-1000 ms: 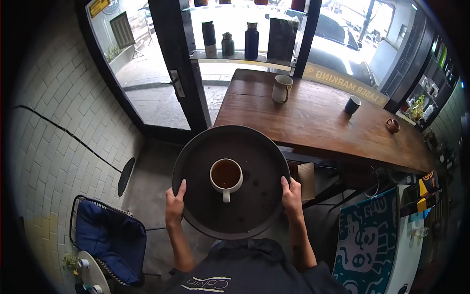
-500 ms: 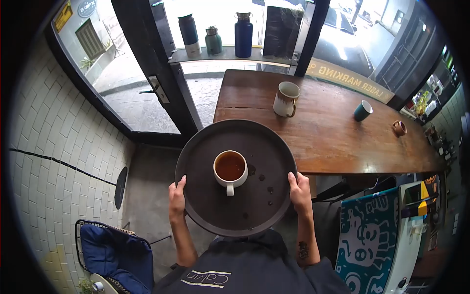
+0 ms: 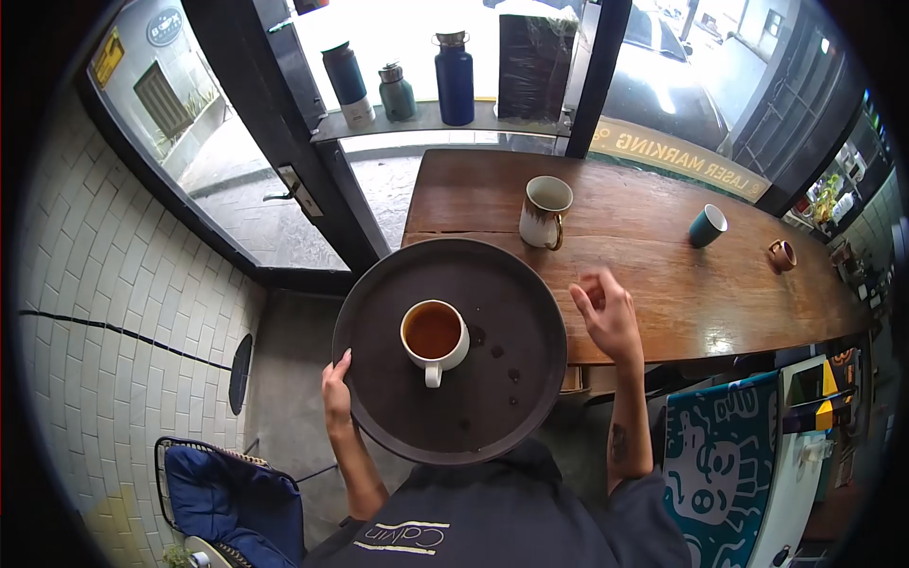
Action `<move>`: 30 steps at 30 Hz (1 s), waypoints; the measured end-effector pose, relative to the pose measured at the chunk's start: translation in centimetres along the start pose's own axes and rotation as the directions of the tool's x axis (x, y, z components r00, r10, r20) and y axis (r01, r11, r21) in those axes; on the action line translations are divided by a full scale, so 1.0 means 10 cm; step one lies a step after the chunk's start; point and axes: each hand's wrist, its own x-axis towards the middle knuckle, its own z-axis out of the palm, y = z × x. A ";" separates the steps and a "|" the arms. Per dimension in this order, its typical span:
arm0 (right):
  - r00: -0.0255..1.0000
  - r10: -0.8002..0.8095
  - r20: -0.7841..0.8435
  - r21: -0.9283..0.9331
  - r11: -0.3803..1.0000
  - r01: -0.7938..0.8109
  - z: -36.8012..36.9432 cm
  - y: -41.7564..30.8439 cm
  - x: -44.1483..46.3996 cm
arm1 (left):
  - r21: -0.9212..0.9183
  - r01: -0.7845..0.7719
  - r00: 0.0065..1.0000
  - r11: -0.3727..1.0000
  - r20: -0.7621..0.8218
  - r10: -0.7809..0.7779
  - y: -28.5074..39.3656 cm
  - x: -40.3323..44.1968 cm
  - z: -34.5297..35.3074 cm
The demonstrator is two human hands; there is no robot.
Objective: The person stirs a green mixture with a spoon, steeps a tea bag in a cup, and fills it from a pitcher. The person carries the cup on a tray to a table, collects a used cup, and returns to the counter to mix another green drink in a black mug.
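Note:
My left hand (image 3: 336,390) grips the left rim of a round dark serving tray (image 3: 407,421), thumb on top and fingers hidden underneath. On the tray stands a white cup (image 3: 435,346) of brown drink, its handle toward me. Dark wet drops lie to the cup's right. My right hand (image 3: 607,312) is off the tray, raised beyond its right rim over the wooden table. It holds nothing; the thumb stands apart from loosely bent, slightly blurred fingers. Nearest to it is a tall white and brown mug (image 3: 543,216) on the table.
The wooden table (image 3: 653,303) also bears a green cup (image 3: 707,227) and a small brown cup (image 3: 782,256). Several bottles, among them a blue bottle (image 3: 454,85), line the window shelf. A glass door (image 3: 246,170) is at the left, a blue-cushioned chair (image 3: 227,492) lower left.
My right hand has let go of the tray's right rim and moved up and to the right. The left hand still holds the tray, with the cup upright on it. The view has shifted slightly.

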 end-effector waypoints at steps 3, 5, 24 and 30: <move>0.980 -0.171 -0.098 -0.043 0.985 0.167 0.04 -0.05 0.40 | 0.098 -0.027 0.999 0.995 -0.033 0.030 0.04 -0.02 0.09; 0.970 -0.239 -0.038 -0.131 0.964 0.232 0.09 -0.10 0.63 | 0.117 -0.062 0.995 0.991 -0.075 0.071 -0.02 -0.01 0.10; 0.990 -0.106 -0.091 -0.089 0.991 0.098 -0.21 0.24 1.31 | 0.018 0.000 0.999 1.000 -0.053 0.001 0.05 -0.10 0.46; 0.986 -0.072 -0.153 -0.134 0.990 0.051 -0.65 0.59 1.19 | 0.047 -0.001 0.998 0.999 -0.057 0.003 -0.09 -0.01 0.46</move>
